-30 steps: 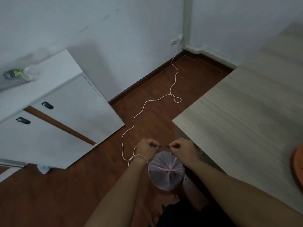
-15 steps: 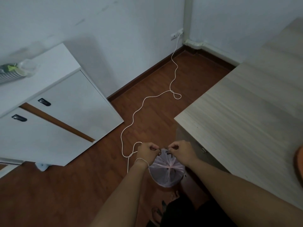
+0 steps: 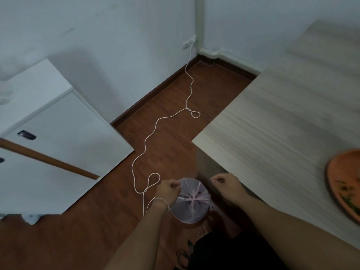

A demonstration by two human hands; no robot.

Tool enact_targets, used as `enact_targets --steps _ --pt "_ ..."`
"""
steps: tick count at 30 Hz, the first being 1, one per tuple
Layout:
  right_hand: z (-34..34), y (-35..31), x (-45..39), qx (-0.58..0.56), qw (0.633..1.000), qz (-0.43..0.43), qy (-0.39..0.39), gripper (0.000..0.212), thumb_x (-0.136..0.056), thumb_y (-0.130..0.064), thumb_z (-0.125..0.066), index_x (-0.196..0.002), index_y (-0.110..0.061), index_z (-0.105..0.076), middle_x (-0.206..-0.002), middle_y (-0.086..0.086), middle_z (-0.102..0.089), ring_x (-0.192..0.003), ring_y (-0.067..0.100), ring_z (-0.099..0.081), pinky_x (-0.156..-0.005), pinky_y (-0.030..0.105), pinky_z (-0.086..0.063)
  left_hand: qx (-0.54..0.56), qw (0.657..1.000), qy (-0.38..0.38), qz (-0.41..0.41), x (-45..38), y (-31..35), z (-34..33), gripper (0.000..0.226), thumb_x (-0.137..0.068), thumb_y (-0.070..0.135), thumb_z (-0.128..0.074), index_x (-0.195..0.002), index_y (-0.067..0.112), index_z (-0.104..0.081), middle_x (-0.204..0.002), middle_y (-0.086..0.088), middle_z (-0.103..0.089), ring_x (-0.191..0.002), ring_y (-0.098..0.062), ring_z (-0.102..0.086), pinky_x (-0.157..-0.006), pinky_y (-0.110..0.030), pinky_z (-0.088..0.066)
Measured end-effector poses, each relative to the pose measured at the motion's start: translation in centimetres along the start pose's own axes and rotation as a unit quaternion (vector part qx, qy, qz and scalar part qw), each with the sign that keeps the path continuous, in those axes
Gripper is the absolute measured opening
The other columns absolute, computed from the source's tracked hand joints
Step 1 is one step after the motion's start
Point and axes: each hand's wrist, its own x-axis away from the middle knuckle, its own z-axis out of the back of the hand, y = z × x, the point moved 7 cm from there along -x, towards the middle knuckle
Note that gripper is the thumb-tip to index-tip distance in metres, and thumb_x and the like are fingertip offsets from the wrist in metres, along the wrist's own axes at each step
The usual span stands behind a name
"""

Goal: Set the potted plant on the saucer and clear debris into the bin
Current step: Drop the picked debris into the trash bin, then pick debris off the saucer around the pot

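Note:
The bin (image 3: pixel 191 208), small and round with a pale pink bag liner, stands on the wooden floor by the table's corner. My left hand (image 3: pixel 168 191) hovers over its left rim with fingers curled closed. My right hand (image 3: pixel 227 187) is just right of the bin, thumb and fingertips pinched together. I see nothing held in either hand. The orange saucer (image 3: pixel 340 184) lies on the table at the right edge, with a few green scraps (image 3: pixel 346 193) on it. The potted plant is out of view.
A light wooden table (image 3: pixel 272 133) fills the right side. A white cabinet (image 3: pixel 48 149) stands at the left. A white cable (image 3: pixel 155 129) snakes across the floor from a wall socket (image 3: pixel 189 42) and loops beside my left hand.
My hands were pinched together over the bin around a small dark scrap. They have now drawn apart to either side, and the scrap no longer shows. The view has shifted right, showing more of the saucer.

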Motion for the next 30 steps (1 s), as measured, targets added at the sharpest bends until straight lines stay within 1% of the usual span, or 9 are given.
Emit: enact_targets --steps 4,10,13,18,21,23,25,26,30 --pt "3.0 0.3 0.0 -0.042 0.998 -0.002 0.039 0.013 -0.089 -0.018 -0.066 -0.094 -0.016 -0.078 -0.095 -0.002 -0.077 -0.087 0.011 -0.069 -0.079 0.021 -0.048 -0.002 0.999 -0.021 -0.04 -0.9 3.6 -1.3 0.015 -0.078 0.007 -0.069 -0.092 0.007 -0.074 -0.082 -0.013 -0.075 -0.077 -0.025 -0.071 -0.076 -0.036 -0.058" --pt "9.3 1.6 0.7 -0.1 0.991 -0.002 0.09 0.015 -0.089 -0.017 -0.063 -0.095 -0.018 -0.077 -0.092 -0.002 -0.077 -0.082 0.012 -0.071 -0.079 0.029 -0.056 -0.043 0.99 -0.006 -0.135 -2.9 11.5 -2.2 0.011 -0.08 0.015 -0.07 -0.09 0.015 -0.075 -0.086 -0.004 -0.076 -0.079 -0.019 -0.071 -0.079 -0.037 -0.058" --pt "13.8 4.3 2.0 -0.102 0.987 -0.005 0.126 0.016 -0.09 -0.017 -0.063 -0.1 -0.018 -0.076 -0.095 -0.002 -0.075 -0.082 0.013 -0.071 -0.081 0.034 -0.058 -0.045 0.985 -0.033 -0.162 -4.0 15.4 -4.3 0.01 -0.077 0.023 -0.07 -0.085 0.02 -0.074 -0.082 -0.003 -0.076 -0.077 -0.018 -0.073 -0.076 -0.047 -0.06" --pt "22.6 12.5 6.6 -0.067 0.976 -0.054 0.198 0.014 -0.086 -0.019 -0.068 -0.097 -0.019 -0.076 -0.094 -0.006 -0.071 -0.083 0.012 -0.068 -0.08 0.037 -0.057 -0.047 0.972 -0.104 -0.207 -2.8 23.4 -12.1 0.01 -0.068 0.038 -0.065 -0.074 0.034 -0.072 -0.081 -0.002 -0.076 -0.077 -0.02 -0.074 -0.08 -0.049 -0.06" --pt "27.2 17.8 10.4 -0.065 0.959 -0.109 0.255 0.009 -0.082 -0.029 -0.069 -0.086 -0.023 -0.075 -0.084 -0.007 -0.074 -0.078 0.01 -0.067 -0.073 0.034 -0.054 -0.09 0.946 -0.154 -0.27 0.3 28.8 -18.2 0.012 -0.077 0.027 -0.069 -0.086 0.024 -0.075 -0.087 -0.002 -0.076 -0.082 -0.017 -0.071 -0.085 -0.04 -0.058" --pt "30.1 21.1 12.9 -0.027 0.94 -0.153 0.303 0.009 -0.079 -0.029 -0.072 -0.078 -0.021 -0.075 -0.076 -0.005 -0.074 -0.073 0.01 -0.066 -0.067 0.031 -0.051 -0.115 0.925 -0.195 -0.305 2.7 32.1 -22.5 0.015 -0.082 0.019 -0.068 -0.095 0.016 -0.074 -0.092 -0.004 -0.075 -0.084 -0.013 -0.069 -0.084 -0.026 -0.056" --pt "31.9 24.2 14.9 -0.025 0.926 -0.205 0.316 0.011 -0.077 -0.028 -0.073 -0.072 -0.019 -0.072 -0.072 -0.002 -0.071 -0.073 0.017 -0.067 -0.065 0.034 -0.052 -0.143 0.899 -0.238 -0.338 5.1 35.0 -26.8 0.018 -0.082 0.018 -0.067 -0.099 0.015 -0.072 -0.095 -0.004 -0.075 -0.082 -0.009 -0.067 -0.077 -0.01 -0.05" --pt "32.4 25.5 15.5 -0.021 0.924 -0.233 0.304 0.012 -0.075 -0.029 -0.073 -0.072 -0.018 -0.071 -0.072 0.0 -0.071 -0.075 0.02 -0.067 -0.066 0.037 -0.053 -0.16 0.885 -0.257 -0.353 6.2 36.2 -28.8 0.019 -0.081 0.018 -0.067 -0.099 0.016 -0.072 -0.095 -0.003 -0.075 -0.082 -0.01 -0.067 -0.077 -0.011 -0.051" --pt "32.7 29.0 16.6 0.012 0.933 -0.285 0.219 0.016 -0.069 -0.032 -0.076 -0.073 -0.017 -0.071 -0.08 0.003 -0.071 -0.08 0.021 -0.064 -0.07 0.036 -0.054 -0.276 0.803 -0.336 -0.409 10.7 39.7 -36.7 0.024 -0.082 0.024 -0.064 -0.102 0.011 -0.067 -0.101 -0.01 -0.072 -0.092 -0.025 -0.067 -0.087 -0.036 -0.054"
